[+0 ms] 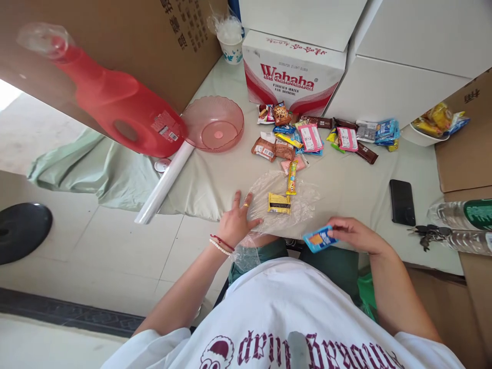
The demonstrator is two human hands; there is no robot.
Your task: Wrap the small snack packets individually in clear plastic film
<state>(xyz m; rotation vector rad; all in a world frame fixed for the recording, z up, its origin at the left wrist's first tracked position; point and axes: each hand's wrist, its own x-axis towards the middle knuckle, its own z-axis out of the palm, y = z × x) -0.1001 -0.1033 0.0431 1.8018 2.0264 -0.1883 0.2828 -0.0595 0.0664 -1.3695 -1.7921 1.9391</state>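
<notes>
Between the fingers and thumb of my right hand [351, 233] is a small blue snack packet [320, 239], held over the table's near edge. My left hand [239, 218] lies with fingers spread at the left side of a thin clear plastic sheet [303, 202], part of which hangs over the edge toward my lap. On the sheet rest a yellow snack packet [279, 203] and a narrow yellow snack stick [292, 177]. A pink packet [294, 164] lies just behind the stick. Farther back is a loose pile of wrapped snacks [284, 148], brown, blue and pink.
To the left stand a red jug [126, 107] and a pink clear bowl [230, 128], with a white roll [165, 184] sticking out past the table edge. A Wahaha box [294, 74] is behind. At right are a phone [402, 202], keys [426, 236], bottles [472, 241] and a snack-filled bowl [426, 136].
</notes>
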